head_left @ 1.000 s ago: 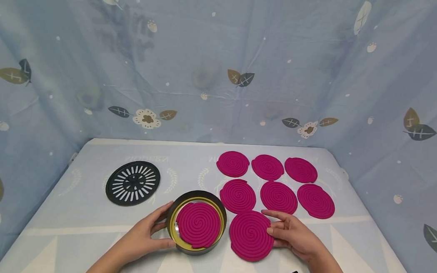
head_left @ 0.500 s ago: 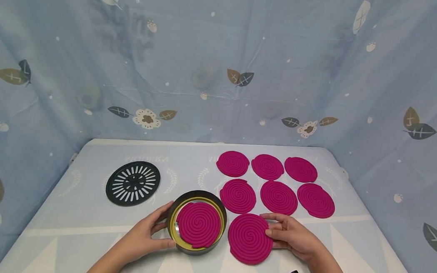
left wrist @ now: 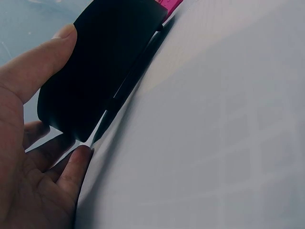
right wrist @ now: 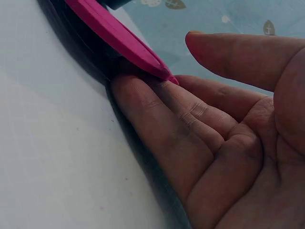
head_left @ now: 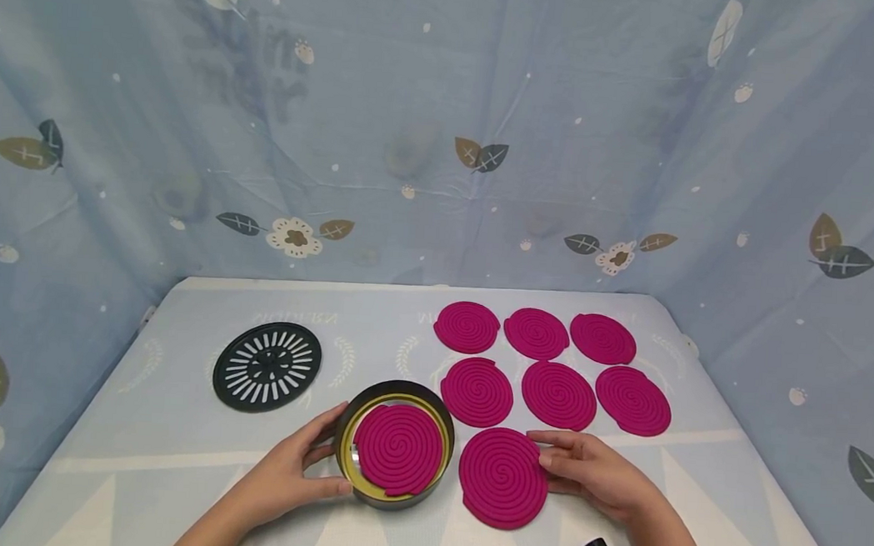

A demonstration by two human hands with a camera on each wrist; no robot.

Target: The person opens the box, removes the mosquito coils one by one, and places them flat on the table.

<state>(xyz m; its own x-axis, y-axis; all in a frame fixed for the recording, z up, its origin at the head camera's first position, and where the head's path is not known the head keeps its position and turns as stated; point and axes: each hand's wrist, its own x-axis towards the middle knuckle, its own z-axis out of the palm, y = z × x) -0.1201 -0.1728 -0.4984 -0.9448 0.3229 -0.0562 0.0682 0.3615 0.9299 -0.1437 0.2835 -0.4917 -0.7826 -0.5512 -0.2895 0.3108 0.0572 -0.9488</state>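
My left hand (head_left: 293, 473) holds the left side of a round dark tin (head_left: 342, 476) with a yellow inner ring, thumb in front and fingers further back. In the left wrist view the thumb lies against the dark wall (left wrist: 105, 67). Inside the tin lies a magenta spiral coaster (head_left: 399, 450). To its right is another magenta spiral coaster (head_left: 503, 477), its right edge at my right hand (head_left: 593, 475). The right wrist view shows that coaster's rim (right wrist: 119, 40) resting over the fingertips, above its shadow, with the thumb (right wrist: 228, 52) apart from it.
Several more magenta spiral coasters, such as one in the front row (head_left: 476, 392), lie in two rows behind at the right. A black slotted disc (head_left: 267, 368) lies at the left. Patterned blue cloth (head_left: 418, 96) hangs behind the table (head_left: 170, 457).
The coaster at my right hand has come slightly toward the front edge, and the right thumb has slid off its top to the rim. My left hand and the tin stay put.
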